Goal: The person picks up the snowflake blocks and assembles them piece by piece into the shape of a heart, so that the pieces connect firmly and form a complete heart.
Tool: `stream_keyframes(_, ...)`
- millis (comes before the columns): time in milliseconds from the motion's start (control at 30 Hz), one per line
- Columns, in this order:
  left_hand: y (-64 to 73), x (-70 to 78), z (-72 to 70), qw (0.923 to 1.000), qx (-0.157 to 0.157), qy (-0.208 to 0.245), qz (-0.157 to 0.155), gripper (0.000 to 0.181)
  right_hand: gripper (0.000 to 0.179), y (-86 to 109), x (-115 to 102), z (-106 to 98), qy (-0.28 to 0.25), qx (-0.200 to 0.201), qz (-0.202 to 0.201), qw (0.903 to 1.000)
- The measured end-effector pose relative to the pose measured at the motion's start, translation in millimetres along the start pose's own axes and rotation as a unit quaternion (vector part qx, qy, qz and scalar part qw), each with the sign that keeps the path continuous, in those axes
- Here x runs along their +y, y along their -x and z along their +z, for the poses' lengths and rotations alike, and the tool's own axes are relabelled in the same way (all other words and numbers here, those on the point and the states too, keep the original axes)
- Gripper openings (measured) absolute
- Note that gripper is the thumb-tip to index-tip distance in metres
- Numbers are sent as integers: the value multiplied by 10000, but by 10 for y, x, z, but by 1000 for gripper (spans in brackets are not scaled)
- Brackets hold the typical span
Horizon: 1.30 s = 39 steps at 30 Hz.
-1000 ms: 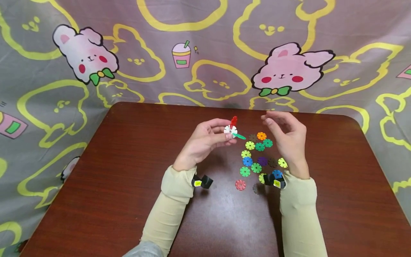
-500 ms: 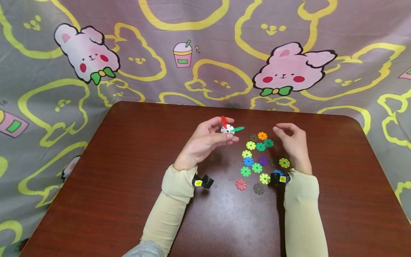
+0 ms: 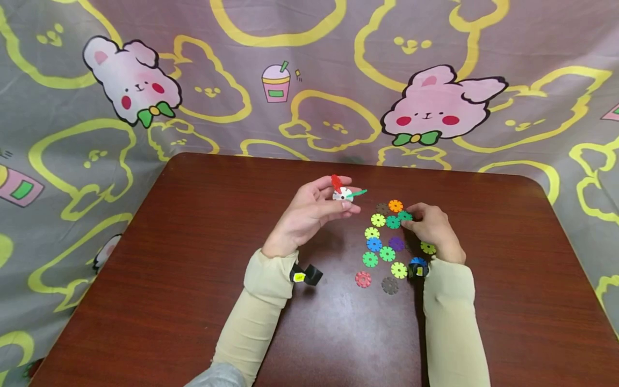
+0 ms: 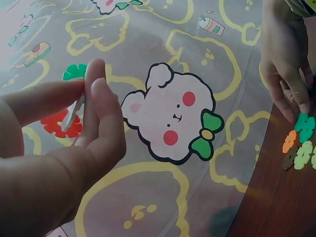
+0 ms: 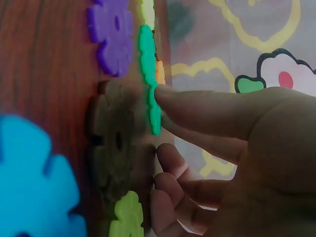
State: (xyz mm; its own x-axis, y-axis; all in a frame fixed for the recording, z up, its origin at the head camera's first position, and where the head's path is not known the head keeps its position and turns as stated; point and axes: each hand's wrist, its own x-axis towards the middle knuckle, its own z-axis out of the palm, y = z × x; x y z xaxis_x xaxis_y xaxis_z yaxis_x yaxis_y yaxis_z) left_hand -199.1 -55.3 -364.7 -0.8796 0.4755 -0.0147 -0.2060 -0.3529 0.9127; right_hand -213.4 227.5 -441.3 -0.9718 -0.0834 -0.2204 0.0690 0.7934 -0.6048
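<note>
The left hand (image 3: 314,207) pinches a white disc (image 3: 343,195) between thumb and fingers above the table (image 3: 169,258); a red disc (image 3: 336,184) and a green disc (image 3: 359,192) are slotted into it. In the left wrist view the white disc shows nearly edge-on, and the fingers cover part of all three. The right hand (image 3: 435,226) is at a teal disc (image 3: 405,215) in the loose group, its thumb touching the rim; the far fingertip is hidden, so I cannot tell whether the two close on it. A black wrist camera (image 3: 418,271) covers most of a blue disc (image 3: 418,261), which the right wrist view cuts off at its lower left. The right wrist partly hides a yellow-green disc (image 3: 427,248). A dark brown disc (image 5: 113,143), blurred beside a purple disc (image 5: 112,34), is hard to make out from the head.
</note>
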Motion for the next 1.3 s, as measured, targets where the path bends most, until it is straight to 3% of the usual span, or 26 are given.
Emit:
stream_keyframes(267,-12,3,9,9999,136,99,-7,48,42,-2,5,34,60,53,-42,10000)
stream_keyframes(700,-20,5,18,9997,132,185,96,39,43,5,-13,-2,90,-224,576,9980)
stream_keyframes(1000,-33,-19,4,9995,185,160,189,33,32,26,23,-20,4,21,274,9996)
stream_keyframes(1167,-44,-27,0,9990,203,265,296,31,25,66,-30,-93,-806,579,-39,9951)
stream_keyframes(1233,-44,-26,0,9988,196,295,330,30,25,83,-110,-127,-1515,821,-278,9846)
stream_keyframes(1300,-45,-23,0,9987,191,320,349,29,24,109,-220,-159,-2356,997,-547,9652)
